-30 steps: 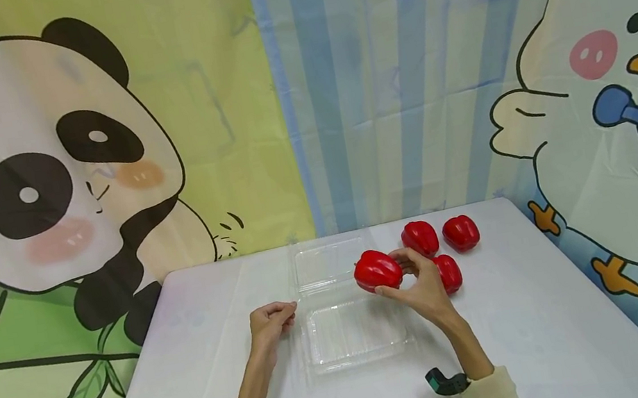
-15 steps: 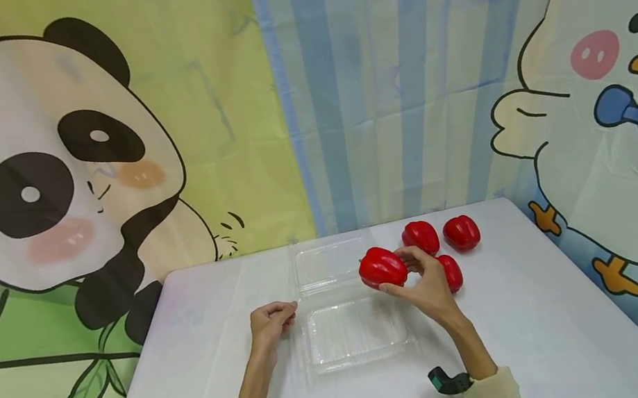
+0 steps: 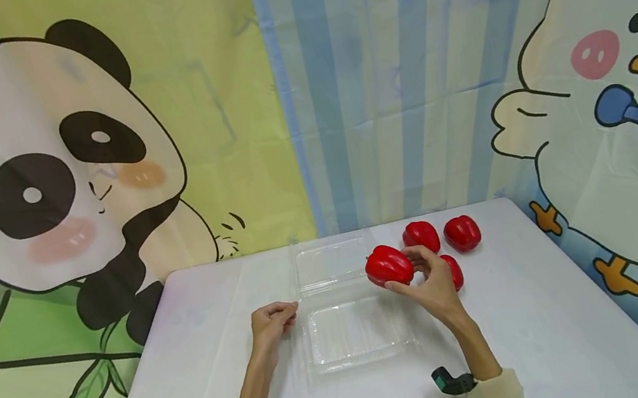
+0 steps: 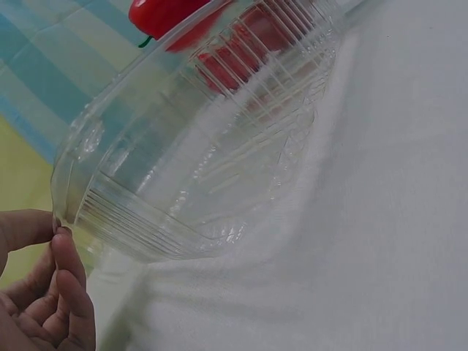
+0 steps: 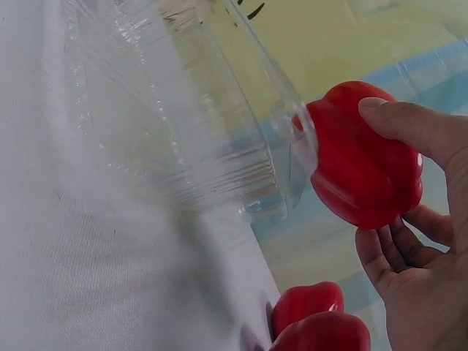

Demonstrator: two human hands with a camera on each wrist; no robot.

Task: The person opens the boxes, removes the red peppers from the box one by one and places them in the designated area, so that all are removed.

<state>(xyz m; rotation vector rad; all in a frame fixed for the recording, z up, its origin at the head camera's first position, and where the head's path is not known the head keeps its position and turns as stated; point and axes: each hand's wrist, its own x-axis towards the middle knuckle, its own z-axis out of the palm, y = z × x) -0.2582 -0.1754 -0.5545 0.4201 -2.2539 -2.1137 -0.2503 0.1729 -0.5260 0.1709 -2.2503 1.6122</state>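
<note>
A clear plastic clamshell box (image 3: pixel 355 341) lies opened flat, its lid (image 3: pixel 329 262) spread toward the far side. My left hand (image 3: pixel 272 325) pinches the box's left edge between thumb and fingers; the left wrist view shows the rim (image 4: pixel 57 197) in that pinch. In my right hand (image 3: pixel 434 284) is a red bell pepper (image 3: pixel 389 265), held up between thumb and fingertips above the box's far right corner. The right wrist view shows this pepper (image 5: pixel 363 164) from the side, its thumb over the top and fingers beneath, the box rim overlapping its stem end.
Three more red bell peppers stand to the right: one at the back (image 3: pixel 421 237), one at the far right (image 3: pixel 462 233), and one partly behind my right hand (image 3: pixel 453 271). A white cloth covers the table (image 3: pixel 537 331). A printed curtain (image 3: pixel 399 73) hangs behind it.
My right hand has shifted slightly to the right with the bell pepper, moving a little away from over the box. The left hand keeps its place on the box edge.
</note>
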